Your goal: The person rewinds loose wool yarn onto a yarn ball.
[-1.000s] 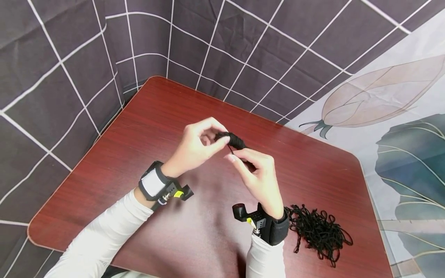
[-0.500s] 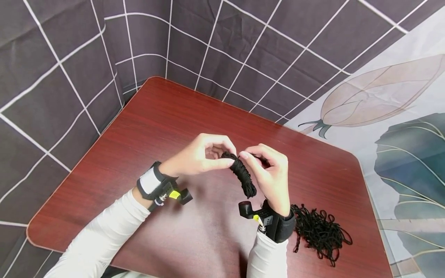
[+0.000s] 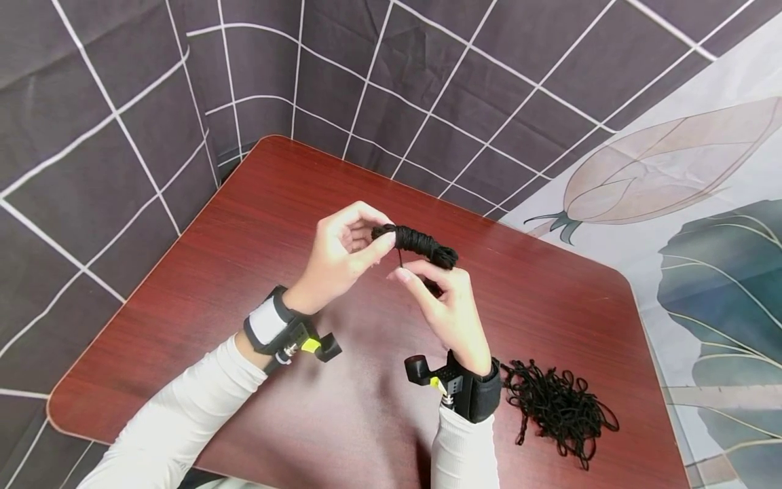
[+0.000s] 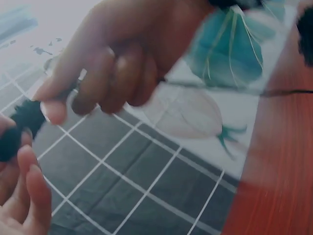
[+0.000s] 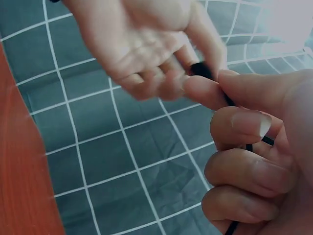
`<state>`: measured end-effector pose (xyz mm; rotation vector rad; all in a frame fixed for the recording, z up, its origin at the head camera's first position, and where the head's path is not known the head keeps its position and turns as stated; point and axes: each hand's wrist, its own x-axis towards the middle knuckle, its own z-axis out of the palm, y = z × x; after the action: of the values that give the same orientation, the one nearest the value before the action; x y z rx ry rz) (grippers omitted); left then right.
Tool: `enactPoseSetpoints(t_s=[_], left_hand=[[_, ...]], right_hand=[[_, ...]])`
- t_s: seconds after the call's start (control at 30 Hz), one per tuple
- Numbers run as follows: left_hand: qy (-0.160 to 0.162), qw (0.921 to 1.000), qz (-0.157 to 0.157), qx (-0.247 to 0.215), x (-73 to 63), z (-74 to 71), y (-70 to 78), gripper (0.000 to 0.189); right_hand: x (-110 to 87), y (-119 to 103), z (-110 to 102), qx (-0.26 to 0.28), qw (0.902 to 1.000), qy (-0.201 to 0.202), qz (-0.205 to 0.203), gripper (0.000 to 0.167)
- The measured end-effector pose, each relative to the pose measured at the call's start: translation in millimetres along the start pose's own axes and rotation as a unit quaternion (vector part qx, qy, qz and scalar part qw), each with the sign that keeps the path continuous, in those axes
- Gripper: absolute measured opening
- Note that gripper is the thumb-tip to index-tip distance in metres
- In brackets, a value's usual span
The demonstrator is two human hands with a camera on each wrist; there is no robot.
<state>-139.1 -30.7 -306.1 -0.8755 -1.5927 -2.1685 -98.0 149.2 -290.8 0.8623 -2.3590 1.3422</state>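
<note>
Above the middle of the table, my left hand (image 3: 339, 251) pinches one end of a bundle of black cord (image 3: 421, 243) between thumb and fingers. Tight turns of cord wrap the bundle's middle, and loops stick out at its right end. A single strand runs from the bundle down to my right hand (image 3: 449, 305), which pinches it between thumb and forefinger. In the right wrist view the other fingers are curled, with the strand (image 5: 249, 147) passing through them. From the right hand, the left wrist view shows the cord (image 4: 234, 90) trailing away over the table.
A loose tangled heap of black cord (image 3: 559, 411) lies on the reddish-brown table (image 3: 293, 197) at the right. Dark cloth with white grid lines (image 3: 342, 75) hangs behind and to the left. A leaf-patterned cloth (image 3: 660, 176) hangs on the right.
The bundle swung to point down toward me half a second ago, then back up to lie nearly level. My right hand has gone round it and returned below, while my left hand kept its hold.
</note>
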Motion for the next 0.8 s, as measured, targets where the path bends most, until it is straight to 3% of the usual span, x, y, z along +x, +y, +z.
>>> enactPoseSetpoints(t_s=[0.13, 0.3, 0.5, 0.6, 0.7, 0.8], left_hand=[[-0.007, 0.9968, -0.002, 0.08, 0.8, -0.2, -0.3, 0.012], [-0.081, 0.9896, -0.016, 0.118, 1.3, -1.4, 2.2, 0.012], [-0.194, 0.9783, -0.055, 0.046, 1.1, -4.7, 2.7, 0.012], [-0.229, 0.9711, -0.067, 0.002, 1.0, -6.0, 3.4, 0.013], [-0.221, 0.972, -0.066, -0.044, 0.7, -5.7, 3.5, 0.013], [-0.174, 0.98, -0.054, -0.08, 0.4, -4.6, 3.2, 0.013]], right_hand=[[-2.5, -7, -5, -0.032, 0.9994, 0.009, -0.001, 0.005], [-2.0, -24, -16, -0.036, 0.9974, 0.061, -0.016, 0.006], [0.3, -39, -26, -0.014, 0.995, 0.097, -0.015, 0.009], [0.5, -35, -26, 0.007, 0.995, 0.098, -0.015, 0.007], [0.5, -24, -24, 0.037, 0.9952, 0.09, -0.011, 0.007], [-0.7, -8, -20, 0.042, 0.9963, 0.075, -0.001, 0.011]])
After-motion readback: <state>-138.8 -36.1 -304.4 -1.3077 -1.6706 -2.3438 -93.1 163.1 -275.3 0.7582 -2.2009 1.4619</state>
